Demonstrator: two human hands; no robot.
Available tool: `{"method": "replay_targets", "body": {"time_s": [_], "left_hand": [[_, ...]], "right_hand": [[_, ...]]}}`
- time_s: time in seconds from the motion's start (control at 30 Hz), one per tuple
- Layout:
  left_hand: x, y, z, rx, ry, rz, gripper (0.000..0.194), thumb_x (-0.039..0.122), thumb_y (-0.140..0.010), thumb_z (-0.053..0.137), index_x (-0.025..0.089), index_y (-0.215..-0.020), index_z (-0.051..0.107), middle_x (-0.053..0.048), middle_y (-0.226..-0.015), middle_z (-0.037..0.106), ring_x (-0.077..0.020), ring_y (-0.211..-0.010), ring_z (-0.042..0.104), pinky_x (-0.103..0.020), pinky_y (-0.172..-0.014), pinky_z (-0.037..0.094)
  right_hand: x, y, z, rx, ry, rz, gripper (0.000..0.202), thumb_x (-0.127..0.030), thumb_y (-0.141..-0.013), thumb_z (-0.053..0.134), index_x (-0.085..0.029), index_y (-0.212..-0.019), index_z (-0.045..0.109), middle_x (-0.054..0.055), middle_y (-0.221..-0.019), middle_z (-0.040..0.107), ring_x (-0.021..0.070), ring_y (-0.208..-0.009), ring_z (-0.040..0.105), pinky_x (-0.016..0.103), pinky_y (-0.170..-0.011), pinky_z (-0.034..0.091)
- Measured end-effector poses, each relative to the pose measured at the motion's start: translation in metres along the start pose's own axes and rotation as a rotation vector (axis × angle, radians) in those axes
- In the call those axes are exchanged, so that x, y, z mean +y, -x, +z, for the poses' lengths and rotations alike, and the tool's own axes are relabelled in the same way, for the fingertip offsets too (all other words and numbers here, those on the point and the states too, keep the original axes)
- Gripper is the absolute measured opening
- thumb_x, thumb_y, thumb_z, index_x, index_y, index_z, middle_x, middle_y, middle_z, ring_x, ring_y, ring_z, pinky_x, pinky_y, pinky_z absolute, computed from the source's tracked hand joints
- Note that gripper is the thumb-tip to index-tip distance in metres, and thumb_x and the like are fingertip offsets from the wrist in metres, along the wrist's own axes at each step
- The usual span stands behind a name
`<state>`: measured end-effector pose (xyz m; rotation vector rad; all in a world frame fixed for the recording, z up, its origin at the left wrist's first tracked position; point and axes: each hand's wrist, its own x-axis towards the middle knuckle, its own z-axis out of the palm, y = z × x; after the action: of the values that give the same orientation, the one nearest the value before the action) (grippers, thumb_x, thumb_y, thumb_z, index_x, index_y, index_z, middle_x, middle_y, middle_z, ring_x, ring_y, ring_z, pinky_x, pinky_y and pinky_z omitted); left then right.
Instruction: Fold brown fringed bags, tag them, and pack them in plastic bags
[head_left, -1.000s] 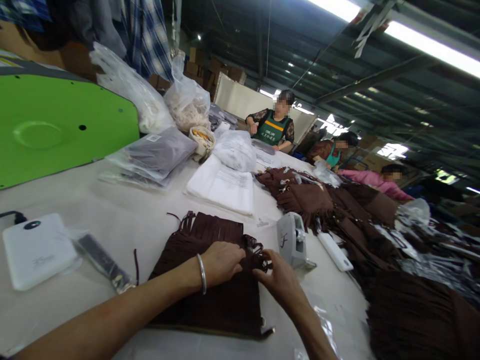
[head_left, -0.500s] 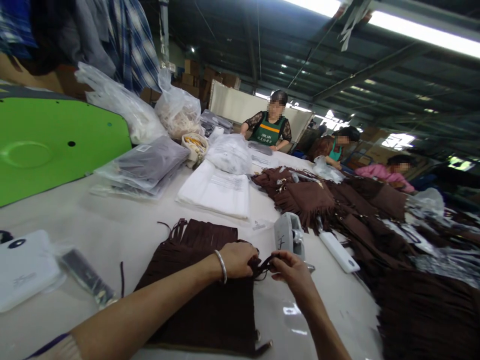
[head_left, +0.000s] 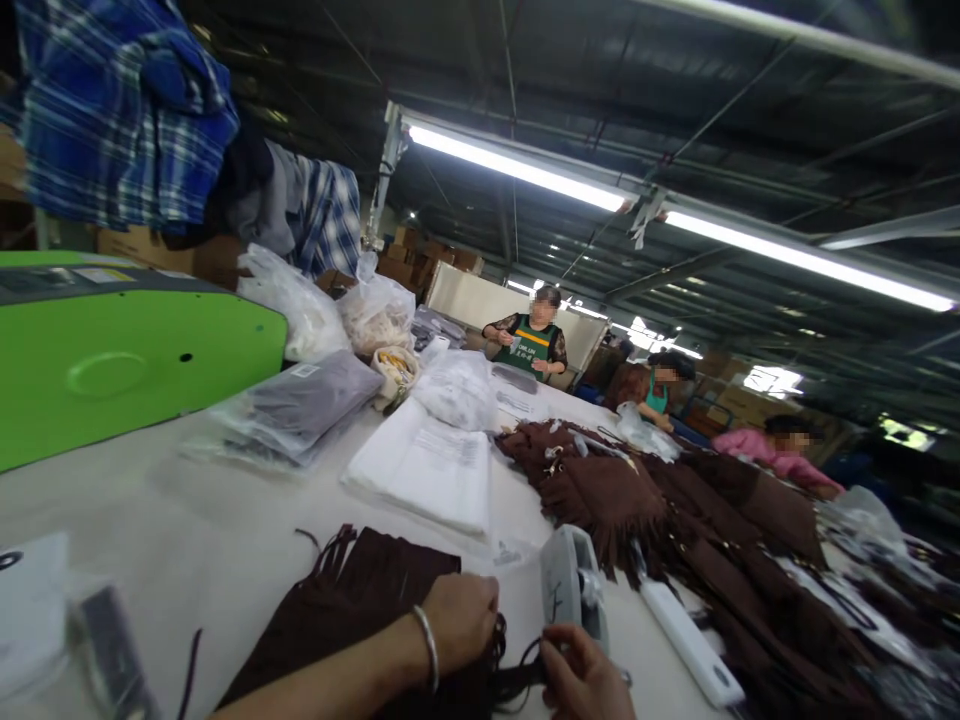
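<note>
A dark brown fringed bag (head_left: 352, 600) lies flat on the table in front of me, its lower part cut off by the picture's edge. My left hand (head_left: 461, 620), with a silver bangle at the wrist, rests over its right side, fingers curled in on the dark strips there. Just to the right, my right hand (head_left: 581, 670) pinches thin brown fringe strips (head_left: 517, 680) between thumb and fingers. These strips run from the bag's edge to that hand. Behind my right hand stands a grey tape dispenser (head_left: 566, 580).
White plastic bags (head_left: 427, 465) lie stacked beyond the brown bag. More brown fringed bags (head_left: 607, 500) are heaped at right, by a white handled tool (head_left: 690, 640). A green machine (head_left: 135, 350) and packed grey goods (head_left: 300, 410) sit at left. A co-worker (head_left: 529, 340) stands across the table.
The view has tilted up, so the table and both hands sit lower in the picture. My hands stay at the bag's right edge with the strips. The co-worker's hands have lifted.
</note>
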<state>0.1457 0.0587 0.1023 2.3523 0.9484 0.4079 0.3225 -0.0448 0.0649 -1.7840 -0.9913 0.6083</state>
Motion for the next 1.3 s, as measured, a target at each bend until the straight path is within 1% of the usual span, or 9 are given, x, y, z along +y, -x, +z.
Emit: {"method": "replay_targets", "body": {"time_s": [0.07, 0.2, 0.33, 0.47, 0.57, 0.67, 0.83, 1.07, 1.3], "left_hand": [[-0.004, 0.000, -0.012, -0.009, 0.112, -0.070, 0.015, 0.019, -0.086, 0.046, 0.018, -0.090, 0.061, -0.011, -0.096, 0.071, -0.0283, -0.096, 0.069, -0.043, -0.086, 0.053], [-0.022, 0.001, -0.020, -0.123, 0.414, -0.236, 0.025, 0.022, -0.096, 0.028, 0.017, -0.111, 0.047, -0.010, -0.103, 0.068, -0.0152, -0.077, 0.071, -0.025, -0.064, 0.057], [-0.039, 0.016, -0.024, -0.233, 0.586, -0.332, 0.031, 0.039, -0.099, 0.029, 0.015, -0.111, 0.045, -0.012, -0.103, 0.067, -0.0151, -0.076, 0.071, -0.024, -0.062, 0.058], [-0.050, 0.031, -0.029, -0.312, 0.622, -0.306, 0.041, 0.047, -0.099, 0.025, 0.014, -0.107, 0.049, -0.011, -0.097, 0.069, -0.0169, -0.083, 0.071, -0.025, -0.065, 0.058], [-0.053, 0.035, -0.025, -0.329, 0.540, -0.246, 0.034, 0.043, -0.090, 0.052, 0.015, -0.109, 0.050, -0.009, -0.099, 0.069, -0.0187, -0.084, 0.070, -0.025, -0.065, 0.056], [-0.050, 0.038, -0.019, -0.331, 0.379, -0.162, 0.047, 0.024, -0.067, 0.075, 0.018, -0.108, 0.054, -0.004, -0.089, 0.070, -0.0225, -0.084, 0.069, -0.029, -0.071, 0.054], [-0.037, 0.041, -0.016, -0.297, 0.137, -0.100, 0.046, 0.009, -0.061, 0.068, 0.022, -0.105, 0.059, -0.001, -0.082, 0.069, -0.0266, -0.085, 0.068, -0.034, -0.077, 0.051], [-0.040, 0.048, -0.026, -0.272, 0.031, -0.099, 0.050, 0.003, -0.070, 0.053, 0.020, -0.117, 0.052, 0.002, -0.079, 0.069, -0.0152, -0.059, 0.066, -0.023, -0.059, 0.051], [-0.044, 0.057, -0.029, -0.137, -0.127, -0.033, 0.048, 0.007, -0.069, 0.060, 0.021, -0.115, 0.056, -0.009, -0.111, 0.062, -0.0320, -0.101, 0.064, -0.045, -0.089, 0.050]], "right_hand": [[-0.024, 0.013, 0.003, -0.034, 0.010, 0.001, 0.037, -0.053, -0.065, 0.063, -0.022, -0.083, 0.065, -0.004, -0.048, 0.054, 0.0163, -0.041, 0.055, 0.024, -0.036, 0.041], [-0.060, 0.029, 0.031, -0.208, 0.017, 0.004, 0.034, -0.051, -0.067, 0.062, -0.019, -0.079, 0.065, -0.001, -0.052, 0.059, 0.0159, -0.046, 0.057, 0.026, -0.044, 0.045], [-0.083, 0.046, 0.064, -0.413, -0.021, 0.009, 0.031, -0.043, -0.068, 0.065, -0.020, -0.088, 0.070, 0.001, -0.070, 0.070, 0.0179, -0.064, 0.065, 0.026, -0.055, 0.051], [-0.097, 0.050, 0.051, -0.434, -0.060, -0.012, 0.041, -0.047, -0.072, 0.062, -0.019, -0.101, 0.068, 0.003, -0.076, 0.072, 0.0207, -0.066, 0.068, 0.029, -0.055, 0.054], [-0.081, 0.038, 0.018, -0.208, -0.023, -0.003, 0.047, -0.054, -0.068, 0.065, -0.017, -0.098, 0.067, 0.007, -0.079, 0.072, 0.0239, -0.070, 0.069, 0.033, -0.059, 0.056], [-0.044, 0.031, -0.004, -0.108, 0.152, 0.014, 0.045, -0.053, -0.067, 0.064, -0.018, -0.096, 0.070, 0.009, -0.090, 0.074, 0.0285, -0.086, 0.070, 0.042, -0.080, 0.057], [0.006, 0.046, 0.006, -0.078, 0.227, -0.015, 0.046, -0.050, -0.073, 0.060, -0.020, -0.107, 0.069, 0.010, -0.113, 0.071, 0.0288, -0.103, 0.067, 0.044, -0.095, 0.051], [-0.004, 0.032, 0.031, -0.109, 0.308, -0.189, 0.048, -0.047, -0.075, 0.063, -0.018, -0.114, 0.065, 0.011, -0.112, 0.067, 0.0277, -0.099, 0.064, 0.038, -0.084, 0.053], [-0.019, 0.001, 0.045, -0.239, 0.377, -0.258, 0.013, -0.030, -0.076, 0.058, -0.023, -0.076, 0.069, 0.007, -0.090, 0.068, 0.0274, -0.095, 0.059, 0.039, -0.092, 0.043]]}}
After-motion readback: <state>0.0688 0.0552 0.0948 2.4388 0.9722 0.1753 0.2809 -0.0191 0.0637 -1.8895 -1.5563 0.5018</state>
